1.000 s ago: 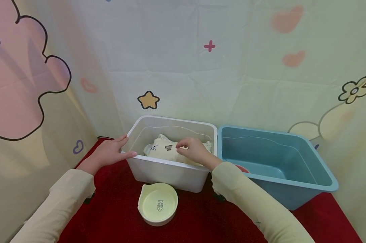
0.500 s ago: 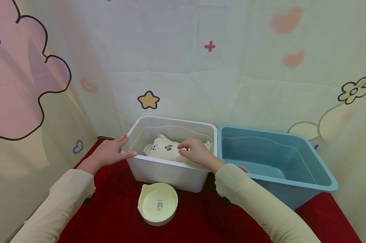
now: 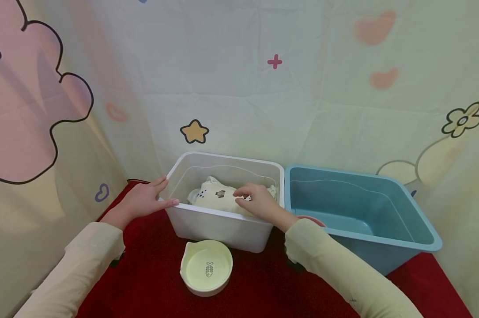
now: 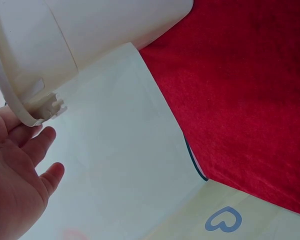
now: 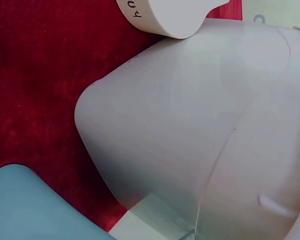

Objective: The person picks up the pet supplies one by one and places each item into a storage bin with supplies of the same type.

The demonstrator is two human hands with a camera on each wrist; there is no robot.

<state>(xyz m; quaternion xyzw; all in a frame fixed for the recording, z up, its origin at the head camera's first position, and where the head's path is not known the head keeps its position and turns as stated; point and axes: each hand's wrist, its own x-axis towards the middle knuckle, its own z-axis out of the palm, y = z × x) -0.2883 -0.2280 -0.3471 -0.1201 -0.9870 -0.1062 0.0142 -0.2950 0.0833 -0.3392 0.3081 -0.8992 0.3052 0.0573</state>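
Note:
In the head view a white bin [image 3: 219, 227] holds a cream cloth bundle [image 3: 213, 201] with small animal prints and blue dots at its left end. My left hand [image 3: 143, 198] rests on the bin's front left corner, thumb along the front rim. The left wrist view shows the fingers of this hand [image 4: 17, 172] at the bin's rim [image 4: 25, 116], the lower ones loosely bent. Over the bundle's right part is my right hand [image 3: 257, 202], fingers bent, with a gap between thumb and index finger and nothing seen between them. The right wrist view shows the bin's wall [image 5: 190, 120] but no hand.
A blue bin [image 3: 366, 238] stands right beside the white one, with part of a red thing [image 3: 312, 220] inside. In front sits a cream bowl [image 3: 206, 269] with a fishbone print. All stand on red cloth [image 3: 271, 282]; a printed curtain [image 3: 239, 79] hangs behind.
My right hand has drifted slightly to the right and towards me over the cloth bundle. My left hand, the bundle and the bins have stayed put.

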